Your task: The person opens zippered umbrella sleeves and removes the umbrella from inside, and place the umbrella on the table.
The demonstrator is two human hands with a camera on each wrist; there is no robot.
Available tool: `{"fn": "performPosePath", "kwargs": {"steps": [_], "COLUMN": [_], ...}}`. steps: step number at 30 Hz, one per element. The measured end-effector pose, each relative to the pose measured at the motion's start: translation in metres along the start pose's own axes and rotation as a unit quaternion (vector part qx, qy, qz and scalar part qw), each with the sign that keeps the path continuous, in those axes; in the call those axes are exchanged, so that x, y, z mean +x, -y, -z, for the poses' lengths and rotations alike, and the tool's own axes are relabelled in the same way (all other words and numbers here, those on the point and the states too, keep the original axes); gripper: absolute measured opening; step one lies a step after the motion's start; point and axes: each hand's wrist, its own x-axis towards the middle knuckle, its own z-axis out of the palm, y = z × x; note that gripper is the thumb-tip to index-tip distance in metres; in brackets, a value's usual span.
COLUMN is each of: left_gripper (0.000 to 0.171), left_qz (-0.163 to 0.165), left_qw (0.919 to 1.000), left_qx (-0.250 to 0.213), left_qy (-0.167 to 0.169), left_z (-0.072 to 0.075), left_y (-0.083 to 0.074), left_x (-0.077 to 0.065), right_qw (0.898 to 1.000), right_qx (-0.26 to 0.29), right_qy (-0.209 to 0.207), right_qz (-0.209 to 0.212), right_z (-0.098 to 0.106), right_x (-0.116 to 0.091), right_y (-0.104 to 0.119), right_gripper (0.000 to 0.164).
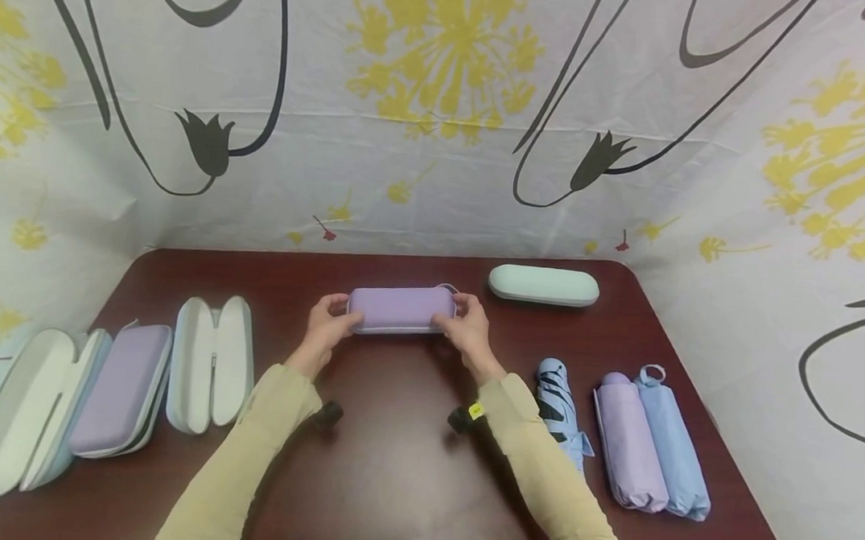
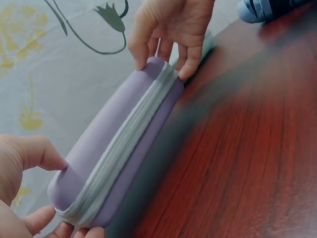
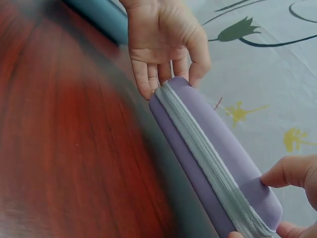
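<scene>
A closed purple hard case (image 1: 402, 307) with a pale zipper band is held lengthwise between both hands near the back of the table. My left hand (image 1: 324, 330) pinches its left end, thumb on the upper shell and other fingers under the zipper side. The right hand (image 1: 471, 333) grips the opposite end the same way. In the left wrist view, the zipper (image 2: 124, 148) runs shut along the case's near side. A thin loop strap (image 1: 448, 287) shows at its right back corner. Beneath the case, a dark shadow falls on the table in both wrist views.
A mint case (image 1: 544, 285) lies closed at the back right. On the left are an open white-lined case (image 1: 211, 365), another purple case (image 1: 121, 389) and an open light blue case (image 1: 27, 413). Folded umbrellas, striped (image 1: 560, 404), lilac (image 1: 629, 448) and blue (image 1: 674, 450), lie on the right.
</scene>
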Motion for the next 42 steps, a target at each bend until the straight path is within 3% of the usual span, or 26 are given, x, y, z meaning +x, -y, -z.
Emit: {"fn": "performPosePath", "kwargs": {"steps": [21,35,42], "left_gripper": [0.058,0.057,0.055], "left_qz": [0.012,0.001,-0.013], "left_qw": [0.9997,0.9981,0.9984], "left_qx": [0.017,0.059,0.051], "left_qy": [-0.014,-0.020,-0.021], "left_z": [0.012,0.016,0.017], "left_y": [0.024,0.034,0.044], "left_x": [-0.040,-0.070,-0.080], "right_qw": [0.999,0.999,0.998], "right_qx": [0.030,0.011,0.018], "right_qy": [0.020,0.046,0.051], "right_qz": [0.021,0.018,0.018], "right_z": [0.000,0.009,0.009], "right_x": [-0.043,-0.068,-0.076], "right_y": [-0.020,-0.026,-0.032], "right_gripper": [0.051,0.052,0.051]}}
